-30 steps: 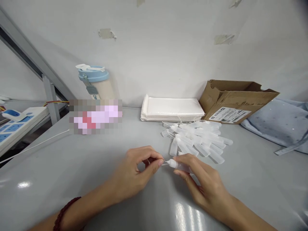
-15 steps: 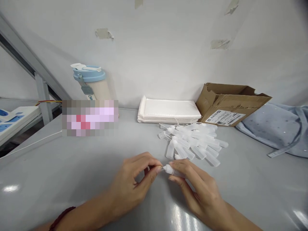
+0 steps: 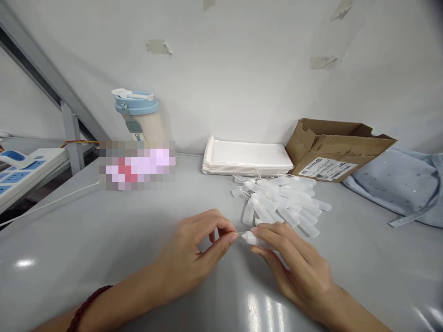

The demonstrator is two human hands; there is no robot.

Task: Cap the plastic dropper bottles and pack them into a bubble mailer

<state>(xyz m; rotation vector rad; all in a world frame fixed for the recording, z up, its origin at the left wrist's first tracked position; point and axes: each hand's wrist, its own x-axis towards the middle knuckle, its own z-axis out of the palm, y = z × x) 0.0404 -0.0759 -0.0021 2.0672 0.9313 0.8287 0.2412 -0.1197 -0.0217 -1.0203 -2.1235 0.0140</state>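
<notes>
Far left, power strip (image 3: 24, 173) on the left edge, white cord (image 3: 51, 202) running in toward the counter (image 3: 131, 240). Upper left, cup (image 3: 148, 122) with blue lid; pixelated pink item (image 3: 148, 162) just in front, can't tell what.

Lower middle: left hand (image 3: 188, 253), thumb and fingertip pinched together on a thin strand (image 3: 241, 234) at the nozzle of a small white bottle (image 3: 252, 238). Bottle lies about level, nozzle to the left, clamped between thumb and fingers of the right hand (image 3: 302, 272).

Beyond the hands, right of center, stack of white envelopes (image 3: 249, 154), then loose pile of bottles (image 3: 287, 203) in front of it; thin strands show on some. Cardboard box (image 3: 341, 145) and blue cloth (image 3: 384, 184) at right.

Progress: one bottle being handled, strand and nozzle not apart; whether piled ones are finished or waiting, can't tell.
</notes>
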